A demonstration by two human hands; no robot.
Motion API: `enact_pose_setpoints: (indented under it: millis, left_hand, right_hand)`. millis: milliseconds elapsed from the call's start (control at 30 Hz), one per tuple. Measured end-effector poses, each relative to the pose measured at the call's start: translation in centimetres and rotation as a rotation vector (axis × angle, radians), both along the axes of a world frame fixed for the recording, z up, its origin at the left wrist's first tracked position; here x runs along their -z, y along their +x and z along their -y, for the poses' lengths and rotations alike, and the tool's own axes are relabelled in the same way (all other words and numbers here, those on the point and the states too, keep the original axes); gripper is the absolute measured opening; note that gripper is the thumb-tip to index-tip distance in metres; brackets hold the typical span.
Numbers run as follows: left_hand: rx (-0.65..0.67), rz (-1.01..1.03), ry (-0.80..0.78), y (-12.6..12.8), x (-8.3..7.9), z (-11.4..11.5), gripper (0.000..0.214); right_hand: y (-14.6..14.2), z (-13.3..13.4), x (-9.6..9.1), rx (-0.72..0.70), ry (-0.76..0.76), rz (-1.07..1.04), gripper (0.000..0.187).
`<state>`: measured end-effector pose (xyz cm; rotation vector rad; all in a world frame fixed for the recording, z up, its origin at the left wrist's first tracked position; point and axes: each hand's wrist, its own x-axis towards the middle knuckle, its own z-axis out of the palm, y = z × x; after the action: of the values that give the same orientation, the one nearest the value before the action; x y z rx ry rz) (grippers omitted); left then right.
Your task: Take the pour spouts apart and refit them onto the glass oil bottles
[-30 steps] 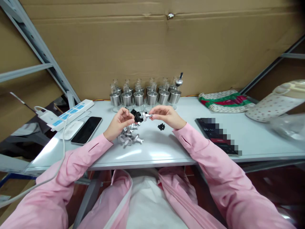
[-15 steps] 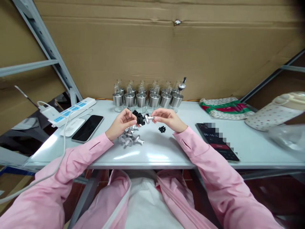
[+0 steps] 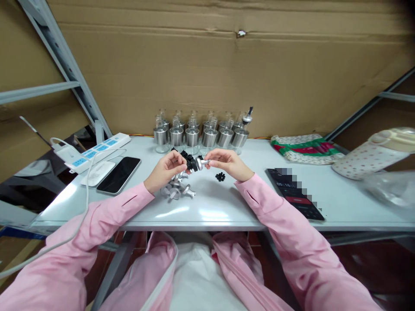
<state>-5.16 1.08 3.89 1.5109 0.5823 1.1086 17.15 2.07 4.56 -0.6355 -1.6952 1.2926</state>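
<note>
Between my fingertips, over the table, is a bottle pourer in two joined or touching parts. My left hand [image 3: 166, 171] pinches the black ribbed stopper [image 3: 193, 165] at its left end. On the other side my right hand [image 3: 229, 165] grips the thin tip of the silver pourer spout [image 3: 201, 163]. Whether the stopper sits fully on the spout cannot be made out. Below my left hand lies a heap of loose silver spouts [image 3: 175, 191]. A pile of black stoppers [image 3: 184, 154] shows partly behind the fingers. Small black caps [image 3: 220, 176] lie beneath my right hand.
Glass bottles with steel sleeves [image 3: 209, 137] stand in rows at the back; the rightmost bears a pourer [image 3: 247, 115]. A phone [image 3: 119, 175] and power strip [image 3: 100, 151] lie left. At right are another phone [image 3: 287, 190], a patterned cloth [image 3: 306, 149] and a dotted flask [image 3: 359, 157].
Both hands stay almost in place, with the silver spout and black stopper shifted very slightly and tilted a little. The view has moved a touch. Nothing has been let go.
</note>
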Motion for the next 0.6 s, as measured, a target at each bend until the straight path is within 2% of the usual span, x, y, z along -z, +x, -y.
enact_pose_setpoints:
  millis: [200,500,600]
  left_hand:
    - [0.062,0.010,-0.029,-0.1,0.3,0.1,0.033]
    - [0.021,0.022,0.041,0.0,0.8,-0.2,0.037]
    - [0.080,-0.048,0.025,-0.1,0.9,-0.1,0.041]
  right_hand:
    - [-0.2,0.0,0.2,0.021,-0.021,-0.062,0.023]
    - [-1.4,0.2,1.4,-0.149,-0.107,-0.046,0.030]
    - [-1.5,0.2,1.5,-0.158,-0.103,-0.045,0.030]
